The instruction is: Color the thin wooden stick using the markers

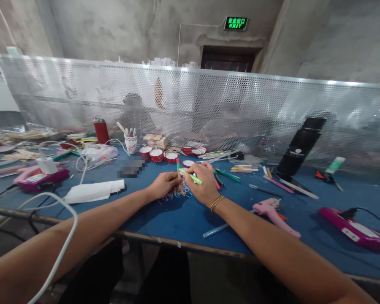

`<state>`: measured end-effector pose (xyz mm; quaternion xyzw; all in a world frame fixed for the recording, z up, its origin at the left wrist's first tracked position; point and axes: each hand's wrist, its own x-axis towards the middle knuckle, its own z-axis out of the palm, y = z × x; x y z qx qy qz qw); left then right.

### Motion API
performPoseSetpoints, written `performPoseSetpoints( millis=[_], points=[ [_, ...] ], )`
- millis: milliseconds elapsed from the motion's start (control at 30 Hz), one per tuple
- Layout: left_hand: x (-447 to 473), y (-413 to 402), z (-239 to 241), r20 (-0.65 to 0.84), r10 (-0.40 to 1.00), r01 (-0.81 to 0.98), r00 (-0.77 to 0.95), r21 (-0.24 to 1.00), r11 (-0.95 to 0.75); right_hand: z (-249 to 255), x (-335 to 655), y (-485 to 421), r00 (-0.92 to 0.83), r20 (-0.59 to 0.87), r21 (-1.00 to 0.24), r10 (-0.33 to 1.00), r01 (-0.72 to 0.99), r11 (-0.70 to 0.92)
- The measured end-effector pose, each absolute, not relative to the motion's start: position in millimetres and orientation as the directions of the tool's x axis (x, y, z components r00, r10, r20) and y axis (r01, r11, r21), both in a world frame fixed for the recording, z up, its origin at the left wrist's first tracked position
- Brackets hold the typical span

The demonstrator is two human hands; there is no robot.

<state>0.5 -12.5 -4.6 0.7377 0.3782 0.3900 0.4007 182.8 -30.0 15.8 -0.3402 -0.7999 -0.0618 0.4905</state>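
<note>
My left hand (166,184) rests on the blue table (183,217), fingers pinched on a small pile of coloured rubber bands (179,194). My right hand (202,184), with a gold bracelet at the wrist, grips a yellow-green marker (193,177) lying across the same pile. The two hands almost touch. A red-and-green pen (177,164) lies just beyond them.
Red-rimmed cups (156,155) and a white pen cup (131,143) stand behind the hands. Pink glue guns (274,215) (354,230) lie right, another (34,177) left with white cables. A black bottle (299,147), a red flask (100,131), loose pens, a perforated screen (209,101) with people behind.
</note>
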Motion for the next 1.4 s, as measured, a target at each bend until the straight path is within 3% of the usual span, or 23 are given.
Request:
performPoseSetpoints(
  millis=[1400],
  points=[
    [0.1, -13.9, -3.4, 0.26, 0.883, 0.26, 0.39, 0.889, -0.376, 17.1, 181.8, -32.2, -0.279, 0.825, -0.229, 0.491, 0.631, 0.742]
  ],
)
